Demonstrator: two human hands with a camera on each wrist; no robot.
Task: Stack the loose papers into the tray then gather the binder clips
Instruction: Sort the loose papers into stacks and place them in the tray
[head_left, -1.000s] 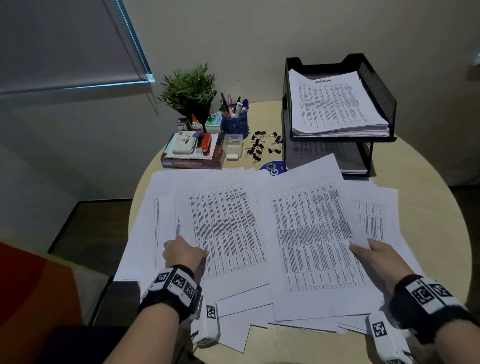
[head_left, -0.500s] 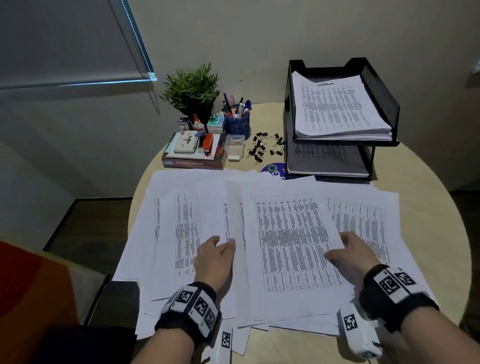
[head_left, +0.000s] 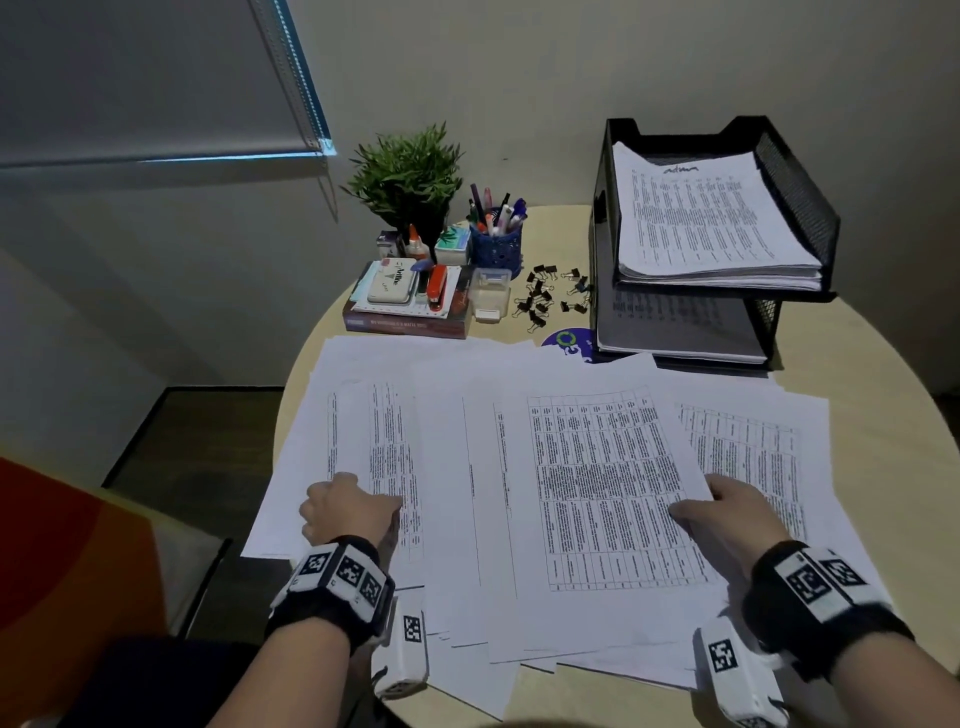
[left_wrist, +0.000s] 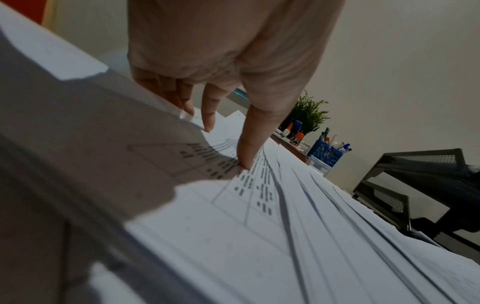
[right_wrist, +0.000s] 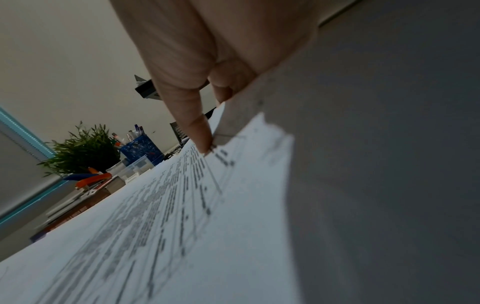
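Loose papers (head_left: 524, 467): too many overlapping sheets to count, fanned over table's near half. 2-tier tray (head_left: 800, 208) at far right edge, 1 stack per tier, top sheet has handwriting, illegible. Binder clips (head_left: 545, 299): approx 20, black, scattered just left of tray. White case (head_left: 392, 280) reads "Artline".

Left hand (head_left: 350, 509): fingers curled, thumb (left_wrist: 249, 152) + fingertips pinch a sheet edge near left edge. Right hand (head_left: 732, 519): thumb on top, fingers under, grips sheets at right.

Your head camera looks down and forward over the round table (head_left: 878, 410). Each wrist camera skims low across the loose papers (left_wrist: 298, 236), very close, facing the far wall; all three share the pen cup (head_left: 496, 244).
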